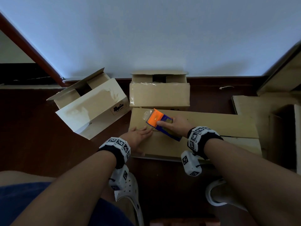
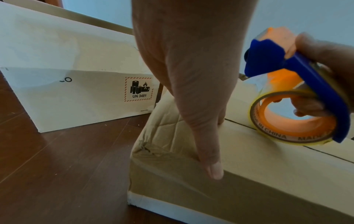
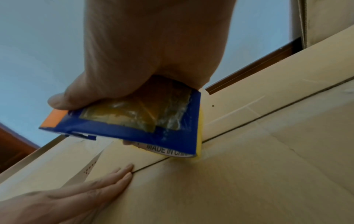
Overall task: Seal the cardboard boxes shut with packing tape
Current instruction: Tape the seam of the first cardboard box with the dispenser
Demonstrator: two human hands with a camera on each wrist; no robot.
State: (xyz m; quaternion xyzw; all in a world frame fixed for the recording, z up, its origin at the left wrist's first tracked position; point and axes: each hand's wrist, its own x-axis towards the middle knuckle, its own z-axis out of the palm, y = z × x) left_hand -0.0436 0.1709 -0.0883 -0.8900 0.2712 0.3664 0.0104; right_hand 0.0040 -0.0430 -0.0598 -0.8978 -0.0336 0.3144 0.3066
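Cardboard box (image 1: 203,128), frame centre: left hand (image 1: 138,136) flat on the flaps, right hand (image 1: 175,126) gripping tape dispenser (image 1: 160,123); drifting off the seam could leave it unsealed.

A blue-framed tape dispenser (image 1: 163,125) with a bright orange front plate sits under the right hand's fingers (image 1: 162,123), its roll of yellowish clear tape (image 2: 291,118) wound on an orange core ringed with black capital lettering. Beneath the left hand's fingers (image 3: 122,174) lies a plain tan-brown cardboard box (image 1: 203,132), its seam a thin dark line. Left of those fingers stands a white box (image 1: 91,110) with brownish torn patches and a label (image 2: 138,89) edged in red-and-white stripes, printed with black battery symbols. Beyond the fingers sits another brown box (image 1: 160,95). The floor (image 1: 32,128) is dark reddish-brown wood, the wall (image 1: 146,38) pale blue-white. Both wristbands (image 1: 116,148) are black with white blocks bearing black-and-white square codes.
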